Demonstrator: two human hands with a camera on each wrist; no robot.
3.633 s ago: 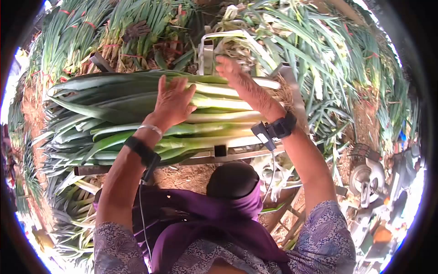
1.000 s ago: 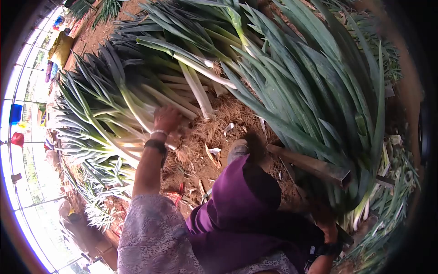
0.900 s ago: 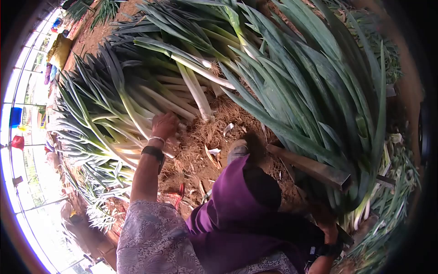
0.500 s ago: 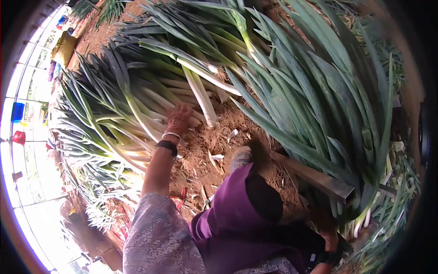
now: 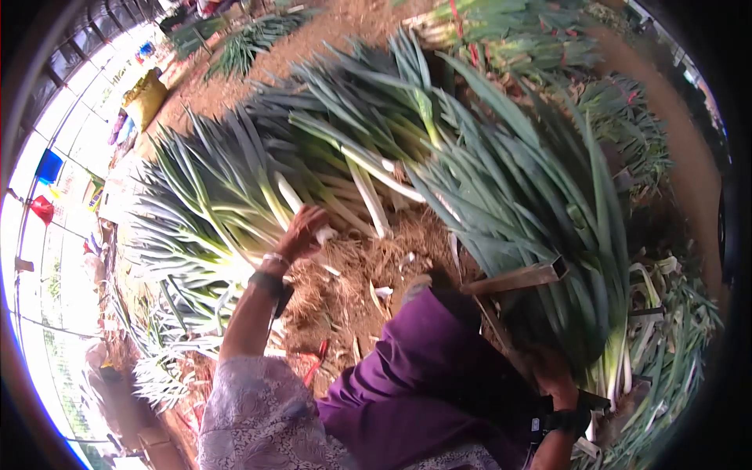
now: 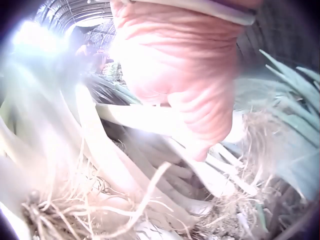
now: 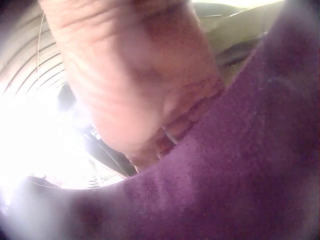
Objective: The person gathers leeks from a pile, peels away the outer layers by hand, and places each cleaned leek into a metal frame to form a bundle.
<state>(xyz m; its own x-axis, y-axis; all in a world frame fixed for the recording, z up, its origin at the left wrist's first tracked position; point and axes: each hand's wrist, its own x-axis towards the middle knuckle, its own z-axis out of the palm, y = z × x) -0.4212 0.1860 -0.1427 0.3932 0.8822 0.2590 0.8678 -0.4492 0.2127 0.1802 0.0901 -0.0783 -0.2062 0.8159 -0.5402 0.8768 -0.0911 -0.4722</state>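
Observation:
In the head view my left hand (image 5: 304,231) grips a leek (image 6: 130,116) by its white shank, close to the root end. The left wrist view shows that shank running crosswise under the palm, with its roots (image 6: 257,140) out on the far side. Below and around it lies a pile of leeks (image 5: 364,192), white ends and roots toward me. At the lower right of the head view my right hand (image 5: 552,372) is low beside the stack of long leeks (image 5: 540,196). Purple cloth (image 7: 200,185) covers its fingers in the right wrist view, so their hold is hidden.
A metal bar (image 5: 521,278) juts out beside the stack of long leeks. Bare soil (image 5: 321,333) with scraps and roots lies before my knees, with a shoe (image 5: 417,286) there. Tied bundles (image 5: 517,35) lie at the back, and a yellow sack (image 5: 145,100) stands far left.
Earlier both hands were over leeks on the rack; I have since turned to the ground pile. In the last half second my left hand has taken hold of a leek. The right hand stays low.

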